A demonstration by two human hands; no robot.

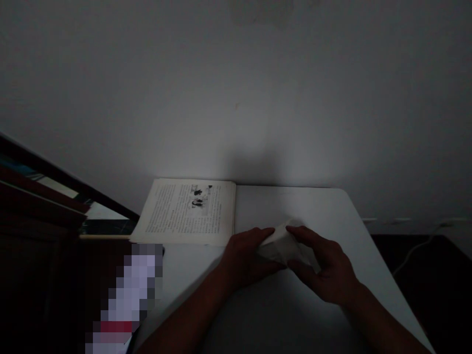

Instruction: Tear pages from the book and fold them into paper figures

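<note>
Both hands hold a folded white paper (282,246) just above the white table (295,201). My left hand (245,258) grips its left side, fingers along the top and thumb beneath. From the right, my right hand (328,270) pinches the paper between fingertips and thumb. The paper looks creased into a small, angular shape; dim light hides its exact folds. Left of it lies a stack of printed sheets (184,211), whose top page carries text and a small picture.
A plain wall (236,98) stands right behind the table. A blurred-out bright object (129,290) sits at the table's left edge. To the right, a white cable (413,253) hangs over a dark surface. Dark wooden furniture (33,275) fills the lower left.
</note>
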